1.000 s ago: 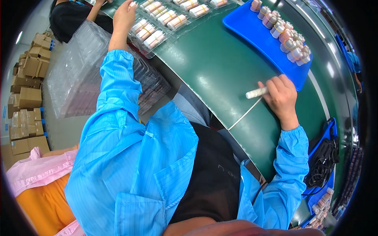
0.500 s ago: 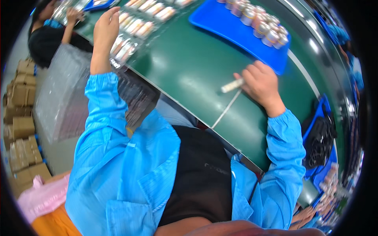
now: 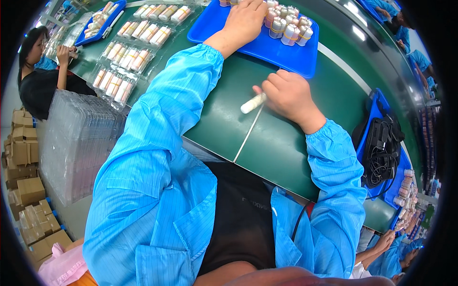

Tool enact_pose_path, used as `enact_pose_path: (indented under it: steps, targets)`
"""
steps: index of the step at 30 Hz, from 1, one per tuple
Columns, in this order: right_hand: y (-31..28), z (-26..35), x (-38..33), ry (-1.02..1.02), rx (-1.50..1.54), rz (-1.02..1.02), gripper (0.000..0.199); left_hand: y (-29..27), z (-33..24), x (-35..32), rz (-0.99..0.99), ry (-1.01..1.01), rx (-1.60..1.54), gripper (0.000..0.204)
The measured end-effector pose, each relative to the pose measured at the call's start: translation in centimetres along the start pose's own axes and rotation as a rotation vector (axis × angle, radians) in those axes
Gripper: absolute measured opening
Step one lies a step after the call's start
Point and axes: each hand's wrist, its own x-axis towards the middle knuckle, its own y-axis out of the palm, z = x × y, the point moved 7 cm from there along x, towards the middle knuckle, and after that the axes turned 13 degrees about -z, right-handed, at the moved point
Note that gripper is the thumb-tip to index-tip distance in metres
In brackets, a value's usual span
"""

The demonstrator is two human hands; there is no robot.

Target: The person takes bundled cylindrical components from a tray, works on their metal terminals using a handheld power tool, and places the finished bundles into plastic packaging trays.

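Note:
My right hand (image 3: 286,95) rests on the green conveyor belt (image 3: 267,138), fingers closed around a small white tube (image 3: 253,103) that points left. My left hand (image 3: 248,19) reaches far forward onto a blue tray (image 3: 286,50) and lies beside several banded bundles of white and pink tubes (image 3: 286,26). Whether it grips one is hidden. Both arms wear bright blue sleeves.
Clear blister trays of tubes (image 3: 126,52) lie on the belt at the left, next to a stack of empty clear trays (image 3: 78,143). A person in black (image 3: 40,81) works at the far left. Cardboard boxes (image 3: 26,190) sit on the floor. A blue bin of black cables (image 3: 381,148) is at the right.
My left hand has moved right, from the clear blister trays over to the blue tray of bundles. My right hand has kept hold of the white tube on the belt.

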Motion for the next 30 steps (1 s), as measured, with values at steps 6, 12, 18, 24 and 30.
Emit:
enact_pose_path:
  steps: [6, 12, 18, 24, 30]
  targets:
    - [0.2, -0.5, -0.7, -0.002, 0.001, -0.016, 0.029, -1.9, -2.0, 0.3, -0.004, 0.088, 0.091, 0.028]
    - [0.4, -0.1, 0.3, -0.029, 0.019, -0.026, 0.03, -4.9, 1.1, -0.9, -0.181, -0.137, -0.186, 0.035]
    - [-0.6, -3.8, -1.1, 0.165, 0.054, -0.098, 0.027, -10.8, -3.7, -0.8, -0.105, -0.142, -0.769, 0.036]
    - [-5.0, -10.2, -1.0, 1.119, 0.566, -0.339, 0.027, -8.6, -5.5, -4.8, 0.231, -0.252, -0.728, 0.041]
    - [-4.0, -8.9, -1.6, 1.168, 0.69, -0.439, 0.03, -7.9, -8.0, -6.0, 0.298, -0.194, -0.807, 0.047]
